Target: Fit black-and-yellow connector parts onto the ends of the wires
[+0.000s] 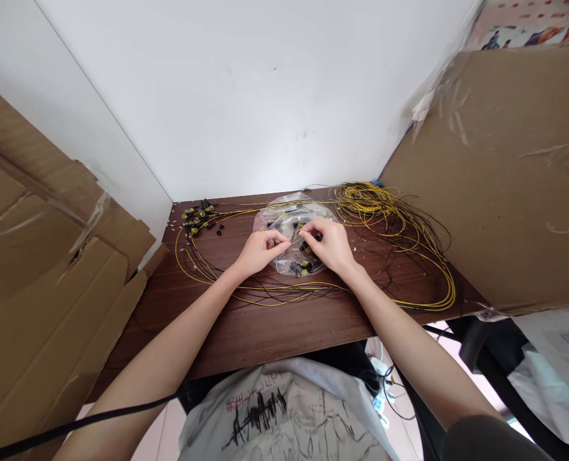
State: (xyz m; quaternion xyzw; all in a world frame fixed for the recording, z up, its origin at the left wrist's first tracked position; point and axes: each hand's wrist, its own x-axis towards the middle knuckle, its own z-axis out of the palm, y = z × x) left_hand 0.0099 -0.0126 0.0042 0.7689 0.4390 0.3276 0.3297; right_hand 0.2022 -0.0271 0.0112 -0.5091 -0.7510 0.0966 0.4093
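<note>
Both my hands are over a clear plastic bag [284,266] lying on the dark brown table. My left hand [264,250] is closed, thumb and forefinger pinched at the bag's middle; what sits between the tips is too small to make out. Across from it, my right hand [329,243] pinches too, its fingertips a short way from the left ones, on something I cannot make out. Small black and yellow parts [306,266] show in and on the bag, partly hidden by my right hand.
Yellow and black wires [366,202] lie coiled at the back right and loop along the table front [294,346]. Their black and yellow ends [198,218] bunch at the back left. Cardboard stands left [34,256] and right [496,186]; a white wall [265,102] rises behind.
</note>
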